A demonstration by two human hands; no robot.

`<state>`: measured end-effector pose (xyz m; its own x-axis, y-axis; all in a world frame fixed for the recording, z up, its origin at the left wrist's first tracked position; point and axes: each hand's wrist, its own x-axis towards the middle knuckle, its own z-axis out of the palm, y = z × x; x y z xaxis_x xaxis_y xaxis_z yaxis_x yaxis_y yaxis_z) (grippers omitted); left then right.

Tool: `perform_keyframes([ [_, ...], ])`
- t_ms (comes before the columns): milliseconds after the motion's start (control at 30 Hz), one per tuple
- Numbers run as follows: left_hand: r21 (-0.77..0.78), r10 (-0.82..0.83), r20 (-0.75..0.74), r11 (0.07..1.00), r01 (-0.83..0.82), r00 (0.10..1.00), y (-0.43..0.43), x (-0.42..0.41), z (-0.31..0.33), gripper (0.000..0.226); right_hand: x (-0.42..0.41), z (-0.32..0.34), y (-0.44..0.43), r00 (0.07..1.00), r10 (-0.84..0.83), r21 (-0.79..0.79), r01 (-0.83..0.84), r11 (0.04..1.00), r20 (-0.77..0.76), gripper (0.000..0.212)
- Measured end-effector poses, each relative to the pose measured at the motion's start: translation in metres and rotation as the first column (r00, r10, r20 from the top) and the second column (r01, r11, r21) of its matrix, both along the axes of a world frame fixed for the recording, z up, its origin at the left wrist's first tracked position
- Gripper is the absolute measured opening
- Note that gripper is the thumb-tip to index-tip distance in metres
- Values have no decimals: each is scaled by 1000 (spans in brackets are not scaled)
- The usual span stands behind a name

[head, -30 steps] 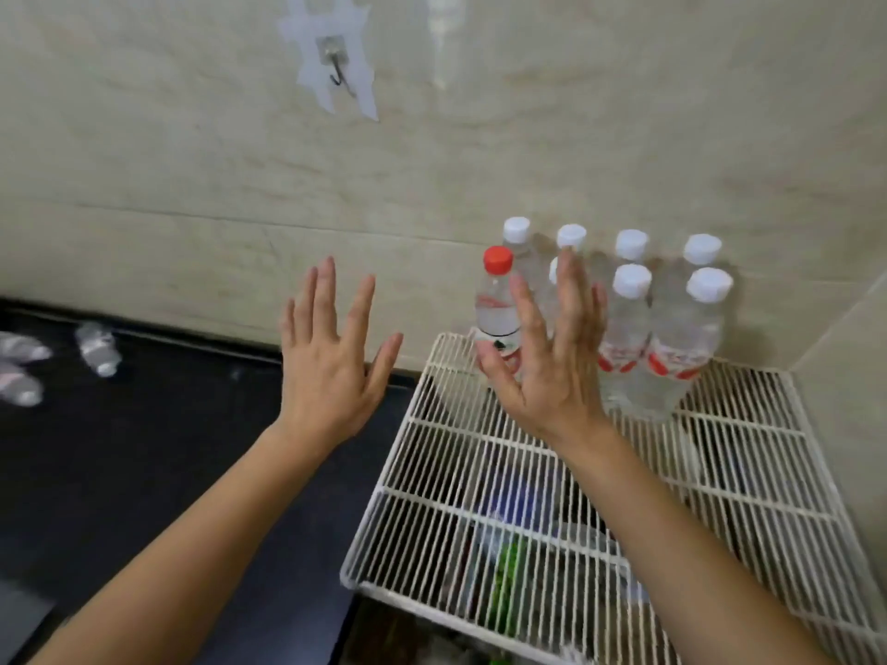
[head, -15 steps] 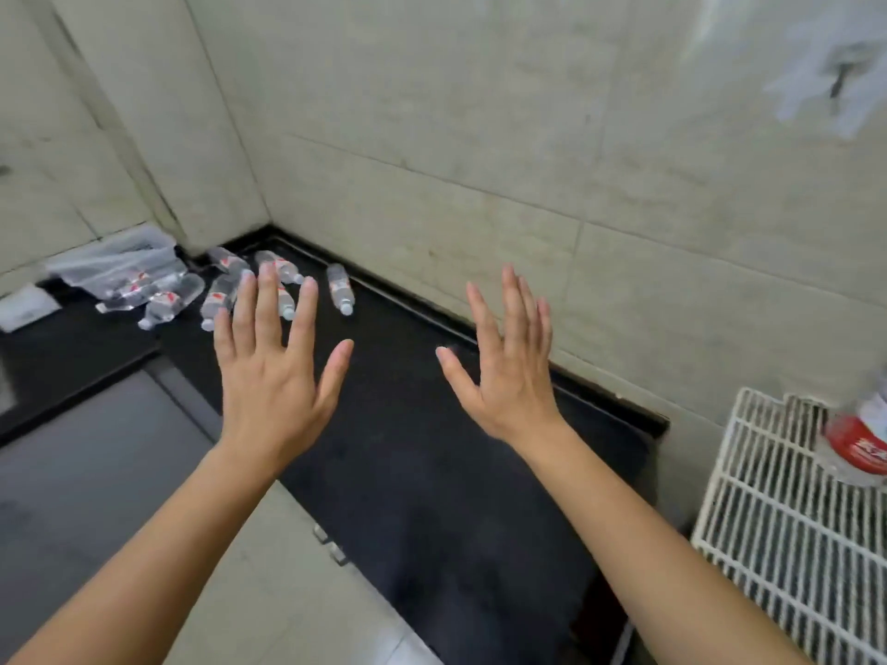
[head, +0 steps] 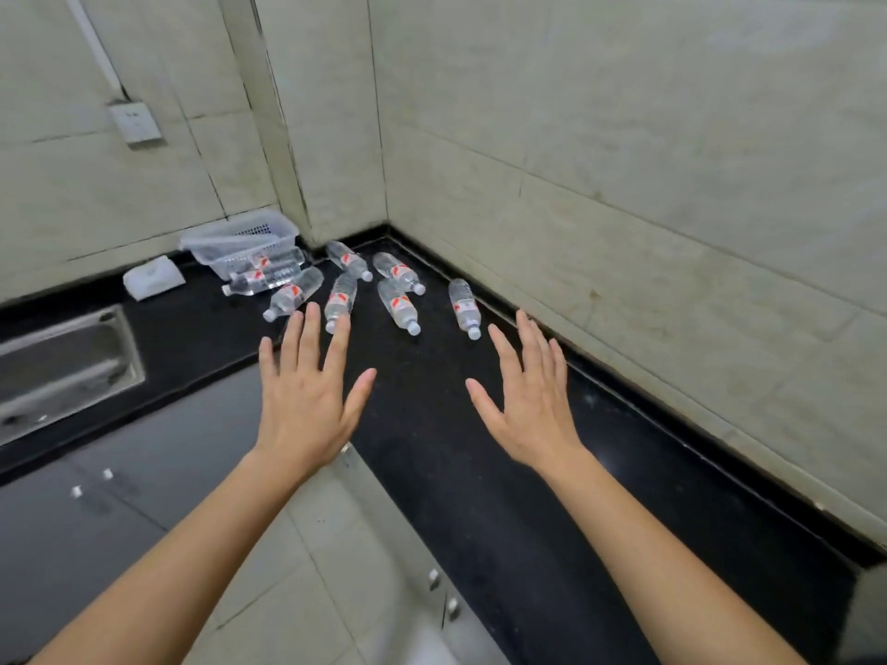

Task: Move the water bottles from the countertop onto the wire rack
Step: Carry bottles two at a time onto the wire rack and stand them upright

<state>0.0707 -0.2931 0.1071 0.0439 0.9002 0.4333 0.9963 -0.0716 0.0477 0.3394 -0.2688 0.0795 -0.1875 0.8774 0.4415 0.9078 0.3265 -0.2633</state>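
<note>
Several clear water bottles with red-and-white labels lie on their sides in the far corner of the black countertop (head: 432,424). The nearest ones are a bottle (head: 464,307) by the wall, a bottle (head: 398,307) left of it, and a bottle (head: 340,302) just beyond my left fingertips. My left hand (head: 307,395) and my right hand (head: 530,400) are raised over the counter, fingers spread, holding nothing. Both stay short of the bottles. The wire rack is out of view.
A clear plastic basket (head: 240,242) lies tipped in the corner with bottles partly inside it. A white packet (head: 153,280) sits left of it. A steel sink (head: 62,362) is set in the counter at left. Tiled walls bound the counter; grey cabinets stand below.
The view swung left from the wire rack and its upright bottles to the counter corner. The lying bottles are now closer and centred. Both hands stayed open and empty.
</note>
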Motion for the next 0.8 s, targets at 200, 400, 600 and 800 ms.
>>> perform_keyframes([
  [200, -151, 16, -1, 988, -16, 1000, 91, -32, -30, 75, -23, -39, 91, 999, -31, -80, 29, 996, -31, 72],
  [400, -246, 48, -73, 967, -65, 996, 217, -71, -43, 78, -64, -74, 212, 993, -30, -196, 7, 981, -112, 69],
  [600, -354, 73, -44, 931, -84, 996, 300, -110, -63, 72, -99, -95, 290, 996, -41, -413, 2, 911, -84, 73],
  [800, -553, 61, -10, 831, -56, 998, 378, -139, -118, 77, -120, -144, 343, 970, -188, -657, 42, 753, -153, 77],
])
